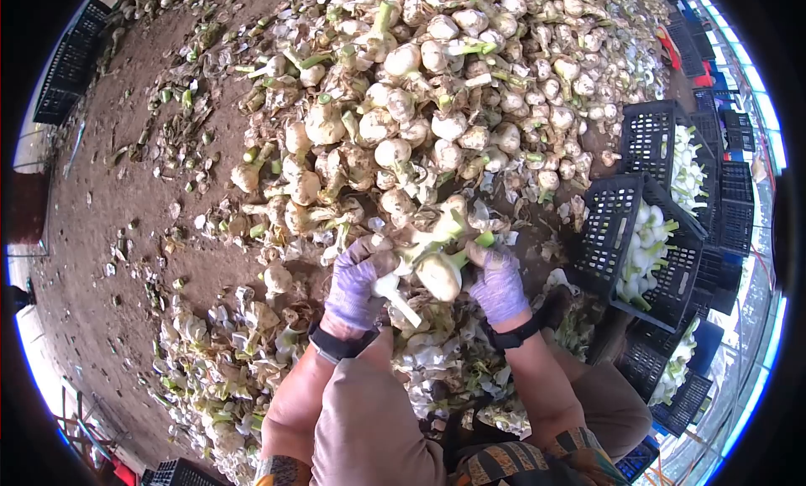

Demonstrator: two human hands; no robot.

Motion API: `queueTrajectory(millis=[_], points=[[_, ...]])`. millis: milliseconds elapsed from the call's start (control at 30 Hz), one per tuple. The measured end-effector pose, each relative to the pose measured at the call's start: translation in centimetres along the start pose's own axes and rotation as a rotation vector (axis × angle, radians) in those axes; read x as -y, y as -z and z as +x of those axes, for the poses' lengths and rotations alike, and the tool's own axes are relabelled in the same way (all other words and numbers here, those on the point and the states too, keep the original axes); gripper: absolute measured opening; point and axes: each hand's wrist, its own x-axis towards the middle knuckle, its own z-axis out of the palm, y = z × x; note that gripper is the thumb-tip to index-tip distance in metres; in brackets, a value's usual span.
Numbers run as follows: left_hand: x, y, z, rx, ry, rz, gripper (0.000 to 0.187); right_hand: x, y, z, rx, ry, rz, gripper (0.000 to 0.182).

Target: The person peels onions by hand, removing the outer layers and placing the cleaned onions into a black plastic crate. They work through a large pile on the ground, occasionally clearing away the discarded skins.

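Note:
Both my hands wear purple gloves and black wristbands. My left hand grips a pale stalk piece that sticks out below its fingers. My right hand holds a white bulb with a green stem, pressed between the two hands. Directly beyond my hands spreads a big heap of dirty white bulbs with cut green stems on the ground.
Black plastic crates with cleaned white bulbs stand to the right, more crates stacked behind them. Peeled skins and trimmings litter the dirt at lower left. Bare soil lies to the left, with another black crate far left.

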Motion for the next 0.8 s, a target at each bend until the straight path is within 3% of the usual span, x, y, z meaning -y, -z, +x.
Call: queueTrajectory(millis=[33, 100, 133, 167, 233, 267, 300, 333, 400, 433, 500, 567, 600, 633, 667, 700, 767, 800], points=[[-1.1, -1.0, -0.4, 0.081, 0.061, -0.162, 0.026, 0.3, 0.6, 0.5, -0.134, -0.032, -0.034, 0.020], [-1.0, -1.7, -1.1, 0.230, -0.024, 0.138, 0.023, 0.4, 1.5, 1.7, -0.069, 0.011, 0.076, 0.014], [-1.2, -1.9, -1.3, 0.337, -0.021, 0.338, 0.021, 1.0, 2.1, 1.4, -0.330, -0.057, -0.102, 0.012], [-1.4, -1.9, -1.6, 0.443, -0.016, 0.539, 0.020, 1.1, 3.2, 1.3, -0.221, 0.018, -0.085, 0.011], [1.0, 0.6, -1.6, 0.558, -0.120, 0.835, 0.021, 2.2, 4.2, 1.5, -0.252, 0.018, -0.085, 0.016], [1.0, 1.2, -1.9, 0.503, 0.010, 0.974, 0.020, 1.7, 5.4, 2.1, -0.252, 0.055, 0.046, 0.025], [1.1, 2.1, -2.0, 0.436, -0.255, 1.276, 0.021, 1.7, 6.0, 2.4, -0.258, 0.061, 0.042, 0.025], [2.3, 4.8, -1.9, 0.275, -0.200, 1.516, 0.020, 1.8, 6.4, 2.7, -0.269, 0.098, 0.091, 0.029], [0.3, 5.6, -1.8, 0.075, -0.015, 1.667, 0.022, 2.5, 6.6, 2.6, -0.259, 0.056, 0.213, 0.036], [-0.3, 6.2, -1.7, 0.045, -0.054, 1.781, 0.021, 3.0, 6.5, 2.2, -0.260, 0.056, 0.213, 0.036], [-1.0, 6.4, -1.6, 0.042, -0.041, 1.910, 0.028, 4.1, 6.4, 1.9, -0.064, 0.026, 0.454, 0.024], [-1.2, 5.9, -1.9, 0.084, -0.050, 1.898, 0.033, 7.0, 8.6, 1.7, -0.259, 0.353, 0.390, 0.038], [-1.2, 5.5, -2.0, 0.134, -0.061, 1.877, 0.039, 9.9, 9.9, 0.1, 0.064, 0.226, 1.078, 0.042], [-1.3, 4.9, -2.0, 0.135, -0.062, 1.880, 0.039, 12.0, 10.5, -1.8, 0.215, 0.468, 0.664, 0.049], [-1.6, 4.1, -2.2, 0.162, -0.049, 1.879, 0.042, 13.9, 12.5, -2.8, 0.414, 0.560, 0.693, 0.049], [-1.8, 3.2, -2.2, 0.186, -0.038, 1.875, 0.046, 15.6, 10.2, -3.8, 0.497, 0.613, 0.668, 0.047], [-2.5, 0.9, -2.2, 0.183, 0.018, 1.867, 0.043, 14.7, 11.0, -2.4, 0.399, 0.584, 0.572, 0.045], [-3.0, -0.4, -2.4, 0.121, -0.002, 1.839, 0.041, 13.0, 9.6, -1.3, 0.017, 0.492, 0.105, 0.045]])
